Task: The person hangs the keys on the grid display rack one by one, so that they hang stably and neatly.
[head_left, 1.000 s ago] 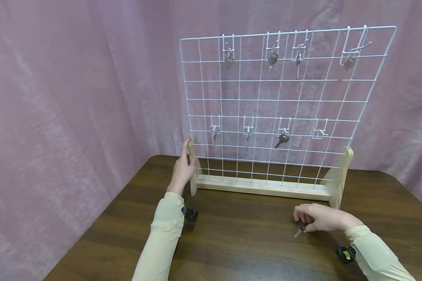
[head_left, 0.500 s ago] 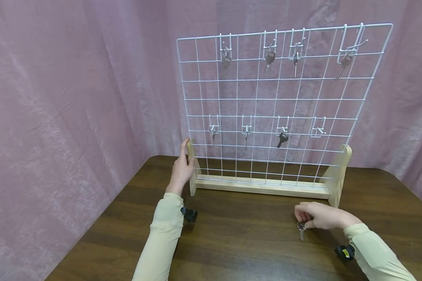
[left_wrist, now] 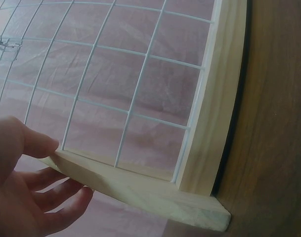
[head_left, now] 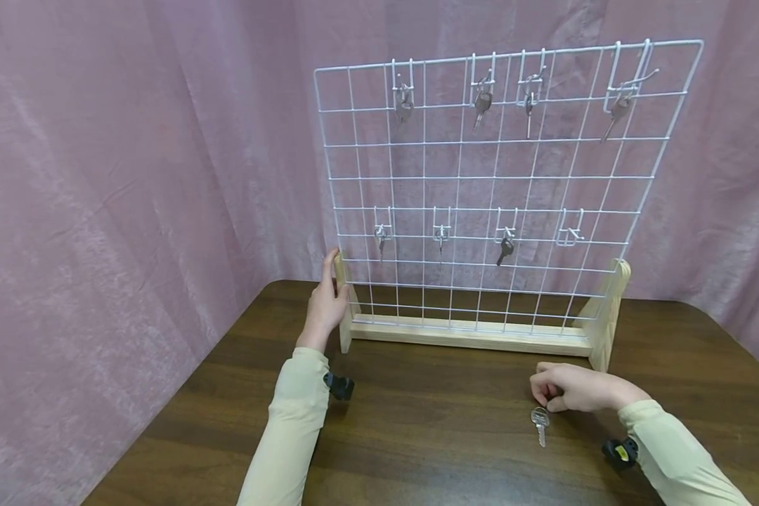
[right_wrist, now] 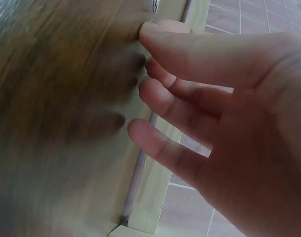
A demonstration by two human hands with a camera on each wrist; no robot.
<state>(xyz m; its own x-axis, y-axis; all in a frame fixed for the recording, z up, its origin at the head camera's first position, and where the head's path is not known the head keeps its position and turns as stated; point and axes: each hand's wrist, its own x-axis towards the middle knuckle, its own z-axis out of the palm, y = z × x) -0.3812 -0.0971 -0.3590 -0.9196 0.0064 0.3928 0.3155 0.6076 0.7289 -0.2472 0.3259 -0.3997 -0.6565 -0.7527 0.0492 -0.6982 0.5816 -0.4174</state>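
Note:
My left hand [head_left: 327, 307] holds the left wooden upright [left_wrist: 135, 190] of a white wire grid rack [head_left: 471, 345], thumb on one side, fingers on the other. Low over the table at the front right, my right hand [head_left: 578, 388] pinches a silver key [head_left: 540, 426] by its ring between thumb and index finger. The key's blade points toward me. In the right wrist view, a bit of the ring [right_wrist: 155, 6] shows past the thumb tip, while the other fingers [right_wrist: 155, 138] curve loosely above the wood; the key's blade is out of that view.
Several keys hang from hooks along the rack's top row, such as a key [head_left: 483, 102]. On the lower row hang more keys, including a darker key [head_left: 505, 248]; the rightmost hook [head_left: 570, 236] bears none. Pink curtains [head_left: 164, 176] surround the brown table [head_left: 430, 436].
The key in my right hand has swung from a leftward slant to pointing toward me, and more of it shows below the fingertips. My left hand stays on the upright.

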